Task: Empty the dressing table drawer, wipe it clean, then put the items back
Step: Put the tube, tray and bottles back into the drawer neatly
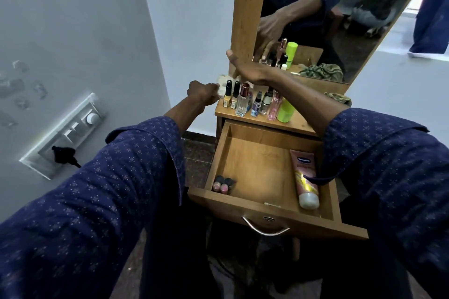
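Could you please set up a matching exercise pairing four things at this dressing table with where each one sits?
Things:
1. Vaseline tube
2. lime green bottle
3. two small pink bottles
4. green cloth

Places:
A. front left corner of the open drawer
B. right end of the row of bottles on the table top
C. lying along the drawer's right side
D. on the table top at the foot of the mirror, right of the bottles

Pairs: 1-C, 2-B, 3-A, 4-D
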A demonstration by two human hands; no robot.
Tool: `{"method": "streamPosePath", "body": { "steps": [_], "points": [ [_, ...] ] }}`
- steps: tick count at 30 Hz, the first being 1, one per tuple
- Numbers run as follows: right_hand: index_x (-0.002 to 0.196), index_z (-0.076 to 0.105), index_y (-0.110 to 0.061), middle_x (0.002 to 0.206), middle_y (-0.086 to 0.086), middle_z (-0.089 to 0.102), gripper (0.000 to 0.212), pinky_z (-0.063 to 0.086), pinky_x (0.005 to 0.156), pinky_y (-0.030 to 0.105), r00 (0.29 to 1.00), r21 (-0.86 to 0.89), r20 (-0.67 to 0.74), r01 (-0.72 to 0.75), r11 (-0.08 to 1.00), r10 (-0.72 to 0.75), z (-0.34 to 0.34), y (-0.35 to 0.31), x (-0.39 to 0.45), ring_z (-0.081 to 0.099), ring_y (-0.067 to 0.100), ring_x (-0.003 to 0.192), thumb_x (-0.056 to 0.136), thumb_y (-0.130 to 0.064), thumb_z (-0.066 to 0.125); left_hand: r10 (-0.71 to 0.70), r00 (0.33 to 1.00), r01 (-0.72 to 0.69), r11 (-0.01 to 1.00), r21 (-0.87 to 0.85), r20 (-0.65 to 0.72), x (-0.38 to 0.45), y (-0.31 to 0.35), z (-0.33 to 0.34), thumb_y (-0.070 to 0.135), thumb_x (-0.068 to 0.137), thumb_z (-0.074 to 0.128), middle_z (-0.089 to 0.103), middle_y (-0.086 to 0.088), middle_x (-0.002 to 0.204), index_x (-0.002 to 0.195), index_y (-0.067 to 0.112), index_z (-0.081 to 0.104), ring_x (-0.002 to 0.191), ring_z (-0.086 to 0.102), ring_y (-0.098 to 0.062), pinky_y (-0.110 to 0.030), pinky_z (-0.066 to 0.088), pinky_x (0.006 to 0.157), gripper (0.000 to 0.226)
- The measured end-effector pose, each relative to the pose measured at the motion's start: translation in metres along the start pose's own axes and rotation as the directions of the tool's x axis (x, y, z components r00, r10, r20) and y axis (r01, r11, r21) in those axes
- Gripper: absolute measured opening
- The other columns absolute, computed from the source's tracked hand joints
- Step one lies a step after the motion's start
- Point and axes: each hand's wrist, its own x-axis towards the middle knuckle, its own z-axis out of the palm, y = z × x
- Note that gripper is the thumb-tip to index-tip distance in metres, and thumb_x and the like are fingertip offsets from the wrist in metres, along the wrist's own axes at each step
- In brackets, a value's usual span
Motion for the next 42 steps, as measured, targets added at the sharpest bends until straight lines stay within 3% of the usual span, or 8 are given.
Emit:
{"method": "streamPosePath", "body": {
  "steps": [6,11,14,21,25,29,33,42],
  "points": [
    [0.11,0.072,0.0,0.104,0.014,0.075,0.096,0.023,0.122,0.052,0.928,-0.18,-0.331,0.113,0.977,-0.169,0.022,0.002,-0.005,0.068,0.024,0.103,0.104,-0.067,0.003,-0.036,0.994,0.015,0.98,-0.197,-0.104,-0.014,-0.002,-0.008,0.01,0.094,0.076,0.071,-0.022,0.115,0.115,-0.001,0.058,0.084,0.078,-0.032,-0.033,0.066,0.065,0.03],
    [0.085,0.067,-0.009,0.069,-0.003,0.061,0.072,0.038,0.109,0.045,0.752,-0.234,-0.554,0.271,0.934,-0.357,0.032,-0.007,-0.024,0.06,0.02,0.075,0.109,-0.055,0.019,-0.073,0.978,0.006,0.945,-0.327,-0.193,-0.027,-0.01,-0.026,0.011,0.097,0.072,0.071,-0.019,0.113,0.114,0.003,0.055,0.079,0.078,-0.029,-0.032,0.065,0.065,0.026],
    [0.088,0.064,-0.018,0.081,-0.013,0.057,0.038,0.041,0.092,0.04,0.635,-0.281,-0.632,0.346,0.895,-0.444,0.047,-0.011,-0.049,0.05,0.015,0.085,0.11,-0.036,0.039,-0.102,0.97,-0.002,0.906,-0.423,-0.223,-0.04,-0.015,-0.036,0.01,0.1,0.066,0.067,-0.017,0.114,0.115,0.005,0.049,0.078,0.077,-0.028,-0.032,0.065,0.069,0.023],
    [0.105,0.074,-0.016,0.104,-0.008,0.072,0.019,0.043,0.067,0.011,0.748,0.008,-0.566,0.425,0.905,-0.347,0.093,0.0,-0.089,0.061,0.004,0.089,0.104,-0.022,0.056,-0.126,0.953,-0.002,0.908,-0.419,-0.276,-0.069,-0.043,-0.061,0.005,0.101,0.053,0.071,-0.02,0.111,0.114,-0.003,0.057,0.069,0.072,-0.024,-0.026,0.052,0.049,0.016],
    [0.105,0.076,-0.015,0.104,-0.004,0.076,0.017,0.057,0.081,0.025,0.824,0.183,-0.511,0.38,0.907,-0.243,0.12,0.014,-0.106,0.07,0.007,0.094,0.102,-0.017,0.059,-0.145,0.946,0.012,0.91,-0.415,-0.291,-0.086,-0.064,-0.074,0.006,0.102,0.053,0.073,-0.022,0.1,0.115,-0.01,0.063,0.059,0.065,-0.02,-0.019,0.04,0.039,0.023],
    [0.103,0.076,-0.018,0.094,-0.007,0.077,0.018,0.059,0.079,0.031,0.891,0.312,-0.445,0.249,0.917,-0.09,0.143,0.036,-0.114,0.071,0.006,0.09,0.1,-0.017,0.059,-0.113,0.959,0.008,0.929,-0.37,-0.262,-0.109,-0.085,-0.082,0.006,0.102,0.055,0.068,-0.011,0.078,0.109,-0.007,0.068,0.062,0.065,-0.019,-0.022,0.041,0.048,0.019],
    [0.105,0.072,-0.021,0.094,-0.005,0.077,0.013,0.061,0.074,0.035,0.939,0.444,-0.34,0.112,0.889,0.052,0.161,0.056,-0.126,0.072,0.012,0.083,0.1,-0.023,0.061,-0.114,0.967,0.05,0.962,-0.269,-0.228,-0.121,-0.108,-0.085,0.011,0.101,0.055,0.074,-0.02,0.092,0.111,-0.006,0.071,0.057,0.058,-0.018,-0.022,0.044,0.051,0.026],
    [0.116,0.062,-0.021,0.099,0.003,0.079,0.022,0.06,0.069,0.027,0.983,0.816,-0.096,-0.012,0.579,0.156,0.174,0.081,-0.15,0.072,0.012,0.074,0.1,-0.035,0.069,0.061,0.998,-0.061,0.994,0.089,0.0,-0.149,-0.11,-0.066,0.019,0.103,0.056,0.077,-0.01,0.097,0.105,0.007,0.077,0.08,0.07,-0.023,-0.032,0.059,0.072,0.024]
  ]
}}
